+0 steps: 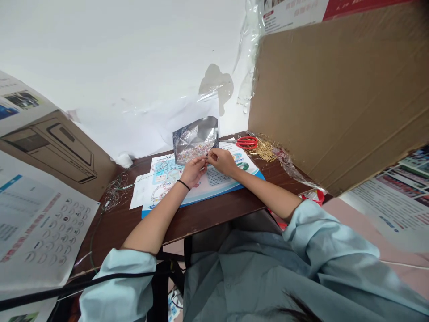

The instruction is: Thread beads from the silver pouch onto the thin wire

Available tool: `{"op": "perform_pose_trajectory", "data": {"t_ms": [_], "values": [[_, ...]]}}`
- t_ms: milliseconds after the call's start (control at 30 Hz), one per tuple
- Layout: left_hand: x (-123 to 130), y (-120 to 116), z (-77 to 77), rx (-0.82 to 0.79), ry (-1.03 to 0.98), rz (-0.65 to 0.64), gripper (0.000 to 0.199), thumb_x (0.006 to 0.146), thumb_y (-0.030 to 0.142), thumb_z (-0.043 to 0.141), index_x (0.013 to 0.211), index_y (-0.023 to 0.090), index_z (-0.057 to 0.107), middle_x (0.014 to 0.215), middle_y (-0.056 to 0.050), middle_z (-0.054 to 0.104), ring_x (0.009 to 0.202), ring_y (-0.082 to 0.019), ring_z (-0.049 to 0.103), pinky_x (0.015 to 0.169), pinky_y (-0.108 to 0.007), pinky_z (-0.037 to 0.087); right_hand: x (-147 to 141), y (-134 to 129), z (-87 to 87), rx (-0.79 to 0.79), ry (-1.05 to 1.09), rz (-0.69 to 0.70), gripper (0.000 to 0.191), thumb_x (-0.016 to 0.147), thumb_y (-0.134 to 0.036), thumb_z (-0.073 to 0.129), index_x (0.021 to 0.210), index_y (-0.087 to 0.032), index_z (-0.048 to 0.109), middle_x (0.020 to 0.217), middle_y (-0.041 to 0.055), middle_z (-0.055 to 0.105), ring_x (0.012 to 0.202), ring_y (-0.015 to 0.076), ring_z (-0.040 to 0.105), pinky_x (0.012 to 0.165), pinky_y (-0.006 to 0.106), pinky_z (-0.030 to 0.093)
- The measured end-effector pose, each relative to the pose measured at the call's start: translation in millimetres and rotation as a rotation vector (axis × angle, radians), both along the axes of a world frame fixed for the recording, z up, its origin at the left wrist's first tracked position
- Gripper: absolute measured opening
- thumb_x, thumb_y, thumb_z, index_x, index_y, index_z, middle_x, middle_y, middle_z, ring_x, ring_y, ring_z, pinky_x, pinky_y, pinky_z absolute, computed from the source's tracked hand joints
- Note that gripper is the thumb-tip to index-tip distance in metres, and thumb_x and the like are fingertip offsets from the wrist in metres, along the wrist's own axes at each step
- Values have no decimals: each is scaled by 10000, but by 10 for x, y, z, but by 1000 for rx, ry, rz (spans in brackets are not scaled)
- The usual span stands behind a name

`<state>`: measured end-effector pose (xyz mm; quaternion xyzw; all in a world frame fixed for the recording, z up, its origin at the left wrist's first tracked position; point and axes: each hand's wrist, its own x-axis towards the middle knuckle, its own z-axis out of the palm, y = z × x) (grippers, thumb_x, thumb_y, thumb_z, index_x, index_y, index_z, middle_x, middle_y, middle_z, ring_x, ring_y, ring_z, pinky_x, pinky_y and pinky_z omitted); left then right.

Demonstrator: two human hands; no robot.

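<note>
My left hand (193, 172) and my right hand (221, 162) meet above a printed paper sheet (167, 176), their fingertips pinching a thin wire (205, 162). Just beyond them, a silver foil bag (195, 138) holds many tiny coloured beads. The sheet lies on a blue folder (201, 199). A tangle of wire with white beads (115, 192) rests left of the sheet, out of reach of my fingers. A black band (183, 184) circles my left wrist.
Red-handled scissors (246, 142) and a pile of gold pins (264, 150) lie at the far right of the dark wooden table (124, 226). A large cardboard panel (338, 89) leans over that side. A printed cardboard box (56, 152) stands at the left.
</note>
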<state>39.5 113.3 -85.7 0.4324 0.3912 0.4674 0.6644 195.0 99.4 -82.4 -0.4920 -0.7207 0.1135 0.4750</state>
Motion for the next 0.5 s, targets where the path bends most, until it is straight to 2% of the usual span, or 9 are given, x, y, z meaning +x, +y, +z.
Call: {"op": "perform_pose_trajectory", "data": {"t_ms": [300,500], "values": [[9,18,-4,-41,-51,4,199,713,170,834,846,146,688,737,7,662,701,-64,589,683,-190,476,-1,-8,-25,-19,-1,12,117,818,-145,592,721,-197,552,681,-20,578,640,133,488,644,261,329],[2,36,-51,-34,-119,3,141,779,159,791,899,125,726,803,-35,682,723,-76,592,692,-206,489,4,5,-21,-59,-20,-14,110,880,-199,533,774,-212,561,722,-13,593,662,145,509,653,264,355]]}}
